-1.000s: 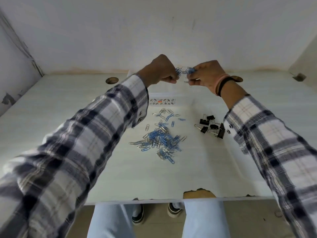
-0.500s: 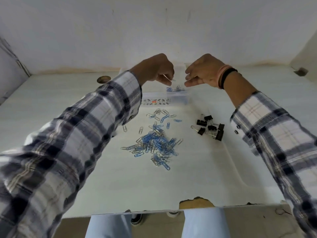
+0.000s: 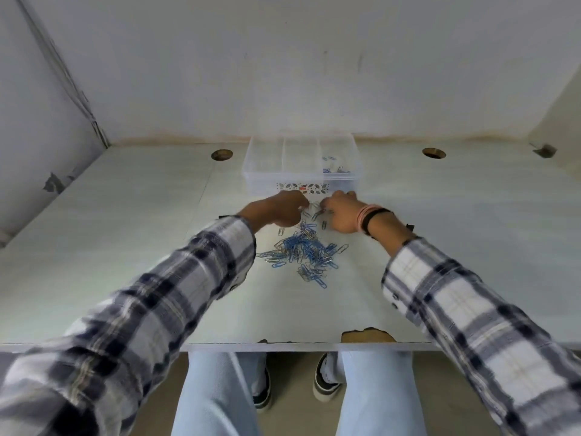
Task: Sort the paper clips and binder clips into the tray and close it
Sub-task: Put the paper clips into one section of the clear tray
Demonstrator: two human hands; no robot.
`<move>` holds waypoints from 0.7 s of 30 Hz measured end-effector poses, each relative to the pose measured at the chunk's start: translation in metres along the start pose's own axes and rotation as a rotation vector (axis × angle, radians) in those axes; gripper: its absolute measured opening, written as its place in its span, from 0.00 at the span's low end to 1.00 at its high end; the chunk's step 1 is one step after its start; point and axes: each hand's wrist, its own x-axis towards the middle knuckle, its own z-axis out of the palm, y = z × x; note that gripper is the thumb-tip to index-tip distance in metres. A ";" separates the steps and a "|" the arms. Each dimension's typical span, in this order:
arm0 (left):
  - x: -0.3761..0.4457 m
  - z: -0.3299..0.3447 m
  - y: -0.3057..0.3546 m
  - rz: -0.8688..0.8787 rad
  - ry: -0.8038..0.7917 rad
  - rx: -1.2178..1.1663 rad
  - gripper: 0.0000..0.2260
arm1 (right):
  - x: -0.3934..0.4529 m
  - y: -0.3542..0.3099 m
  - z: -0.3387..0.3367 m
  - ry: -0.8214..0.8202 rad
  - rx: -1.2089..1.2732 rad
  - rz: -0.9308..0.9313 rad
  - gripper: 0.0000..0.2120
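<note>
1. Both hands are down at the far edge of the paper clips (image 3: 303, 251), which lie in a tangled blue and silver heap on the tabletop (image 3: 125, 234) just in front of the tray (image 3: 261, 158). The left hand (image 3: 276, 210) has its fingers curled under, and the right hand (image 3: 341, 214) likewise; whether either one actually pinches a clip I cannot tell, since the fingertips are hidden and blurred.

2. The clear tray sits open against the back wall, with 3 compartments visible. A few clips already lie in its right compartment; the other 2 look bare.

3. Risk, tangling: the heap is interlocked, so lifting 1 clip would likely drag a chain of others, which could drop short of the tray or scatter across the tabletop.

4. Risk, wrong compartment: the dividers are transparent and hard to read, so a loose drop from above could land clips in a section meant for the binder clips.

5. Risk, knocking: the right sleeve (image 3: 471, 309) crosses the area to the right of the heap, and only a dark sliver shows past the wrist there. If binder clips lie under it, a sweep of the arm could push them off.

6. Risk, tray shift: the hands work just beside the tray's front wall; a bump could slide the light plastic.

7. No lid is visible, so closing remains unplanned from here.
</note>
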 end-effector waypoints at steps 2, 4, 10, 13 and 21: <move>-0.008 0.002 -0.005 0.020 0.038 -0.081 0.26 | 0.001 -0.004 0.008 -0.017 0.033 -0.067 0.22; -0.020 -0.006 -0.012 0.023 0.104 -0.154 0.26 | 0.000 -0.001 0.009 -0.018 0.105 -0.146 0.20; -0.041 -0.011 -0.024 -0.194 0.141 0.000 0.11 | 0.011 -0.001 -0.001 0.049 0.042 -0.046 0.26; -0.048 0.001 -0.008 -0.226 0.085 0.040 0.08 | 0.016 -0.022 0.012 -0.011 -0.045 -0.083 0.24; -0.049 -0.009 -0.024 -0.270 0.145 -0.239 0.15 | -0.021 0.010 -0.005 0.091 0.213 -0.128 0.21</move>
